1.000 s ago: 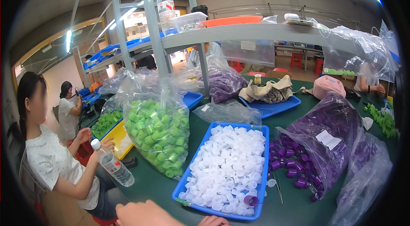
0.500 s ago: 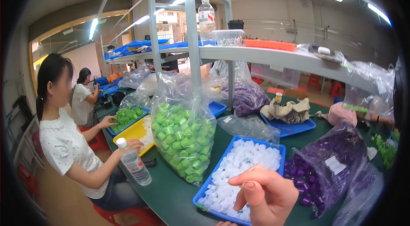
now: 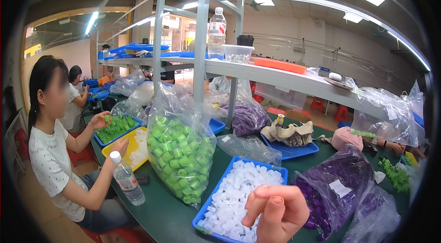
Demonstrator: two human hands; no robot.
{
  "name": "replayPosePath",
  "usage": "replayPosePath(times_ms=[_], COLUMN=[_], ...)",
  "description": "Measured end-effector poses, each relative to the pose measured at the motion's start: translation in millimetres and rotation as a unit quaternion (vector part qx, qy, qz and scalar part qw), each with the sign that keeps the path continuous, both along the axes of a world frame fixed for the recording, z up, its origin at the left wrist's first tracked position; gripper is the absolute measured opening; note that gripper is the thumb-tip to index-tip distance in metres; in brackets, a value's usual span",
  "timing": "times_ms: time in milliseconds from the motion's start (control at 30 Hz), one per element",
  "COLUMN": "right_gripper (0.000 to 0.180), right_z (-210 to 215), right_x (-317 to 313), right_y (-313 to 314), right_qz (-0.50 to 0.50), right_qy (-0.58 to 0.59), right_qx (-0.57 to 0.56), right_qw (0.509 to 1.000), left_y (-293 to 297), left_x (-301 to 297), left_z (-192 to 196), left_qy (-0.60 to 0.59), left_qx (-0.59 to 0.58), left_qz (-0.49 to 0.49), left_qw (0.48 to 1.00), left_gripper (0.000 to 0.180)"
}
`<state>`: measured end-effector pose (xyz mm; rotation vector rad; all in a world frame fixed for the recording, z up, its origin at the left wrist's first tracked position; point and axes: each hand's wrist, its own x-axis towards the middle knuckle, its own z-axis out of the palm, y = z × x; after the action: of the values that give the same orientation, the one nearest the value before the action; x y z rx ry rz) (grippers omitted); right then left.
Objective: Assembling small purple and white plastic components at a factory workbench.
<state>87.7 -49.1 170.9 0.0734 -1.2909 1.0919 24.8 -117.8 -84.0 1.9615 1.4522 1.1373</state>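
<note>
My right hand (image 3: 280,213) is raised over the near right part of a blue tray (image 3: 198,217) filled with small white plastic pieces (image 3: 239,188). Its fingers are loosely bent and the thumb stands apart from them. I see nothing held between them. My left hand is out of view. Left of the tray stands a large clear bag of green plastic caps (image 3: 179,160). To the right lies an open clear bag (image 3: 340,169) with purple pieces (image 3: 317,206) at its mouth.
A co-worker (image 3: 57,151) sits at left, holding a green piece (image 3: 107,118) over a blue tray of green parts (image 3: 117,128), beside a yellow tray (image 3: 133,160). A water bottle (image 3: 127,181) stands near the table edge. A grey metal shelf (image 3: 271,74) crosses above the table.
The view has shifted, so the tray and bags sit further left. My right hand's fingers are more curled. Fingertips at the lower edge are gone. The co-worker's far hand has risen with a green piece.
</note>
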Motion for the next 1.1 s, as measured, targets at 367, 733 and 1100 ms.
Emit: replayPosePath(times_ms=[367, 733, 1100], right_gripper=[0.012, 0.014, 0.024], right_z=[-0.5, -0.1, -5.3], right_x=[-1.7, -3.9, -9.8], right_y=[-5.6, -1.9, 6.3], right_qz=[-0.017, -0.026, -0.018], right_qy=[0.023, 0.057, 0.071], right_qx=[-0.009, -0.012, 0.047], right_qw=[1.0, 0.998, 0.996], left_y=[-4.2, -6.2, -7.9], left_x=[-2.2, -4.3, -1.5], left_z=[12.7, 23.7, 25.5], left_qy=[0.043, 0.031, -0.021], left_qx=[-0.018, -0.026, 0.013], left_qz=[-0.01, -0.03, -0.021], left_qw=[0.999, 0.999, 0.999], left_gripper=[0.037, 0.036, 0.029])
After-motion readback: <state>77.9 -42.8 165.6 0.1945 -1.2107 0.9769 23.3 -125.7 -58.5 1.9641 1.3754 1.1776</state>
